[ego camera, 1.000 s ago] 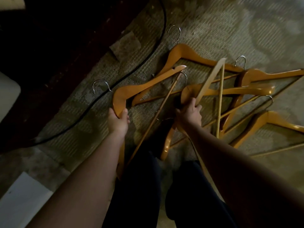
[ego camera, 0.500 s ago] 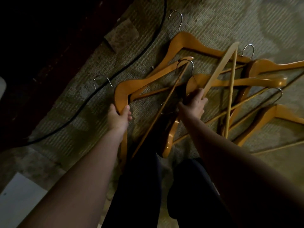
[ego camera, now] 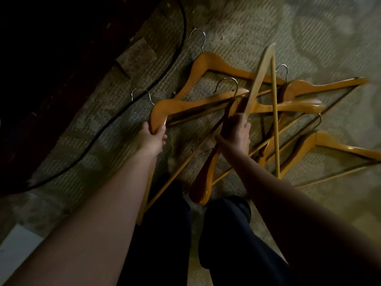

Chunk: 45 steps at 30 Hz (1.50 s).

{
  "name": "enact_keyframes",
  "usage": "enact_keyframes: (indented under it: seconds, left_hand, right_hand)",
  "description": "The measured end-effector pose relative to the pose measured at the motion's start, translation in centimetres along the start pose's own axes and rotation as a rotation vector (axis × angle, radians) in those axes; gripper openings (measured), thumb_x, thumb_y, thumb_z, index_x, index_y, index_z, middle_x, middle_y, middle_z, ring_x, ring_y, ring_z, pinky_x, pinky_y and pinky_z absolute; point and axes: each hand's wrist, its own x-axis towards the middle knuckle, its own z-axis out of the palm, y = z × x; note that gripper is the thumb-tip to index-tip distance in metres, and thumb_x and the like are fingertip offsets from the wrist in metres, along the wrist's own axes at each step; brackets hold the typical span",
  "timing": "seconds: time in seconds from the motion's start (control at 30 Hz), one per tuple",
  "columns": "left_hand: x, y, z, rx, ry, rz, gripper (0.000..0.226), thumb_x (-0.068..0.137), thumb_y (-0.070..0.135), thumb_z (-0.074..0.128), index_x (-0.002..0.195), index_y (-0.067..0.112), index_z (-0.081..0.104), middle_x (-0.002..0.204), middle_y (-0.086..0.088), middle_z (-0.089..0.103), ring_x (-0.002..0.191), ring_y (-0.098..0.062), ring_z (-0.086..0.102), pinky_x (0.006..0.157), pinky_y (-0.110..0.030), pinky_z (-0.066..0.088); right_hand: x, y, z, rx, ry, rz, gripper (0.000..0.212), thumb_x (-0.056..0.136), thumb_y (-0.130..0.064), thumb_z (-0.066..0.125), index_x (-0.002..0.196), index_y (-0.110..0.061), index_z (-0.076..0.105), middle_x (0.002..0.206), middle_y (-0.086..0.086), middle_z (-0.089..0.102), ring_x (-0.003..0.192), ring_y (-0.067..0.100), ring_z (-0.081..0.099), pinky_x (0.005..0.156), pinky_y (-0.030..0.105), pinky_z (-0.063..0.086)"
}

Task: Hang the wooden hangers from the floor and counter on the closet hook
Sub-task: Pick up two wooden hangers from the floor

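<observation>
On the carpet, six wooden hangers, left hand gripping one amber hanger, right hand gripping one pale hanger

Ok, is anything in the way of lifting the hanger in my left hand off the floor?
Maybe: a second hanger's metal hook crosses the far end of the left-hand hanger, right by the pale hanger your right hand holds, so it could snag.

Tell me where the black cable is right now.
Head view, left side: the black cable curves across the carpet, passing by the metal hook of the wooden hanger gripped by the left hand.
</observation>
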Motion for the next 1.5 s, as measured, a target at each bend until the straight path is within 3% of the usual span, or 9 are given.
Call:
enact_keyframes:
  seconds: [0.3,0.5,0.77,0.87,0.93,1.13,1.23,1.33,1.5]
  left_hand:
    - [0.9,1.4,-0.1,-0.033,-0.076,-0.048,0.042,0.095,0.035,0.045,0.134,0.021,0.039,0.082,0.001,0.055,0.064,-0.01,0.05,0.05,-0.022,0.041]
    - [3.0,1.9,-1.4,0.036,-0.009,0.027,0.045,0.095,0.038,0.044,0.137,0.023,0.037,0.084,0.002,0.057,0.064,-0.01,0.051,0.049,-0.022,0.039]
    - [0.1,0.7,-1.7,0.008,0.075,0.089,0.051,0.095,0.037,0.044,0.143,0.026,0.029,0.091,0.002,0.061,0.071,-0.009,0.054,0.059,-0.023,0.045]
    - [-2.4,1.3,-2.5,-0.046,0.147,0.135,0.055,0.095,0.034,0.045,0.145,0.023,0.024,0.113,-0.007,0.062,0.095,-0.019,0.062,0.08,-0.033,0.051]
    - [-4.3,1.9,-3.3,-0.061,0.199,0.156,0.052,0.095,0.032,0.046,0.143,0.019,0.03,0.127,-0.011,0.058,0.11,-0.028,0.06,0.081,-0.03,0.052]
    - [-11.4,4.5,-6.9,0.008,0.26,0.237,0.052,0.093,0.029,0.051,0.14,0.012,0.035,0.136,-0.013,0.051,0.122,-0.031,0.052,0.102,-0.046,0.043]
    - [-16.0,6.4,-8.7,0.098,0.222,0.3,0.054,0.092,0.028,0.055,0.138,0.005,0.039,0.134,-0.016,0.052,0.122,-0.032,0.051,0.101,-0.042,0.041]
    - [-20.5,8.2,-10.9,0.148,0.185,0.333,0.053,0.089,0.03,0.058,0.132,0.002,0.045,0.124,-0.019,0.059,0.114,-0.035,0.056,0.097,-0.045,0.045]
    - [-29.5,12.2,-15.3,0.088,0.085,0.34,0.036,0.09,0.026,0.057,0.117,0.003,0.053,0.099,-0.009,0.064,0.094,-0.026,0.06,0.088,-0.039,0.047]
  right_hand:
    - [1.0,1.1,0.1,-0.08,0.007,0.043,0.063,0.079,-0.009,0.066,0.127,-0.028,0.029,0.131,0.008,0.033,0.111,0.03,0.051,0.078,0.038,0.057]
    - [0.8,3.2,-0.2,-0.138,0.003,-0.03,0.065,0.078,-0.005,0.067,0.127,-0.025,0.029,0.129,0.007,0.034,0.103,0.02,0.05,0.063,0.019,0.048]
    - [0.5,2.6,-3.1,-0.148,0.041,0.091,0.068,0.082,-0.013,0.065,0.134,-0.03,0.024,0.135,0.01,0.031,0.108,0.029,0.056,0.076,0.037,0.058]
    - [-0.7,1.2,-4.5,-0.169,0.023,0.07,0.062,0.086,-0.022,0.061,0.135,-0.029,0.025,0.135,0.01,0.034,0.105,0.026,0.057,0.079,0.04,0.058]
    - [-1.9,-0.3,-5.5,-0.217,0.022,0.072,0.057,0.09,-0.03,0.055,0.138,-0.03,0.024,0.134,0.013,0.036,0.106,0.03,0.058,0.083,0.043,0.055]
    - [-6.2,-6.4,-9.8,-0.208,-0.093,0.048,0.064,0.095,-0.042,0.039,0.145,-0.04,-0.001,0.132,0.016,0.048,0.102,0.034,0.059,0.084,0.052,0.052]
    - [-8.6,-10.3,-12.9,-0.078,-0.129,0.104,0.056,0.095,-0.037,0.043,0.144,-0.021,0.021,0.121,0.013,0.056,0.092,0.022,0.06,0.074,0.037,0.053]
    - [-11.3,-13.7,-16.2,-0.056,-0.185,0.124,0.032,0.094,-0.035,0.048,0.109,-0.009,0.054,0.096,0.01,0.06,0.071,0.014,0.056,0.059,0.029,0.049]
    - [-17.8,-19.4,-22.3,-0.042,-0.212,0.116,0.025,0.094,-0.034,0.047,0.086,-0.014,0.06,0.072,0.003,0.058,0.059,0.013,0.054,0.051,0.026,0.045]
